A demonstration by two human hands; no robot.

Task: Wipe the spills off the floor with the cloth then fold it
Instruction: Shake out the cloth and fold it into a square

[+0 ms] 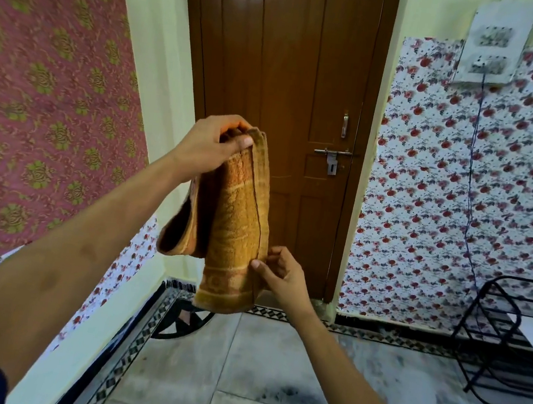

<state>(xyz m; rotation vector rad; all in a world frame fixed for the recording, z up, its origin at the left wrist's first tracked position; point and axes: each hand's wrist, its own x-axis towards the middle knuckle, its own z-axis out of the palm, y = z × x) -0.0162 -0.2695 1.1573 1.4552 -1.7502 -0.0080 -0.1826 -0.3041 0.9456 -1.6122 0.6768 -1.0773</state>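
head | cloth (236, 218) hangs folded lengthwise in the air before the brown door (293, 72), above the floor (240, 365) | left hand (210, 145) pinches its top | right hand (279, 271) pinches its lower right edge

The room is evenly and softly lit, with no hard shadows. A bright glare streak sits on the glossy door (293, 72) above the hands. The cloth (240, 218) between the left hand (208, 148) and right hand (280, 273) is fairly sharp. Wallpaper left of the left hand and the switchboard (495, 45) above right are smeared with blur. Straight lines bow toward the frame edges.
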